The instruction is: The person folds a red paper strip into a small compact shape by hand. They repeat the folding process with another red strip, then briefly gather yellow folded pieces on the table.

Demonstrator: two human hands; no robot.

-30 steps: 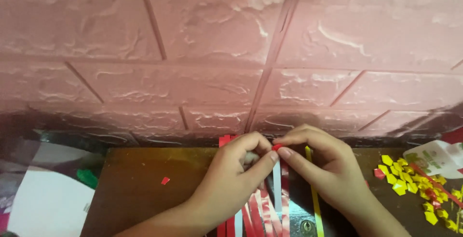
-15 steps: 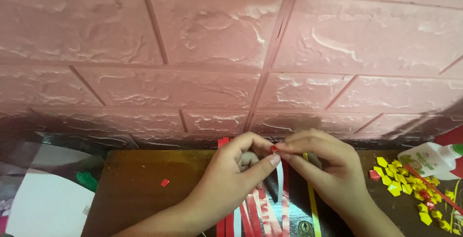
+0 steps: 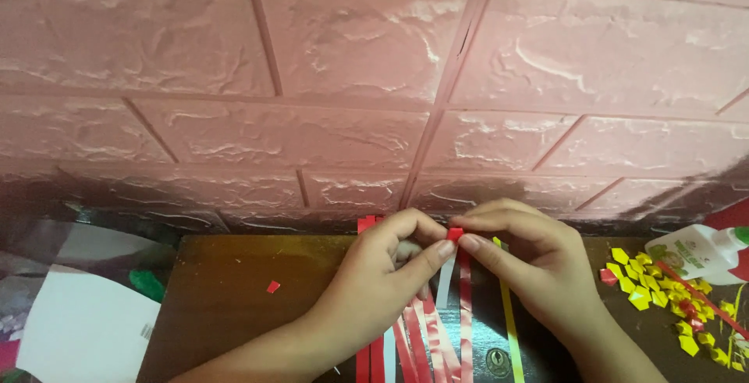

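At the middle of the desk, just before the pink brick wall, the left hand and right hand meet fingertip to fingertip over a small red paper piece. Both hands are pinched shut on this piece: the left thumb and forefinger press it from one side, the right from the other, and it is held just clear of the desk. Whether it is joined to the strip beneath cannot be told.

Below the red paper piece, several long red strips and white ones run toward the viewer, with a yellow strip just to the right of them. Left of the piece, a lone red scrap lies on the bare wood; farther left, off the desk edge, sits a white sheet beside something green. Right of the piece, beyond the right hand, a heap of small yellow folded pieces is scattered, and behind it a white glue bottle lies on its side.

Judged from the grip, the step in hand is the folding or creasing of the strip's end into a small compact shape. A further fold would call for a firm pinch, with the edges kept aligned, since the piece is tiny and slips easily.
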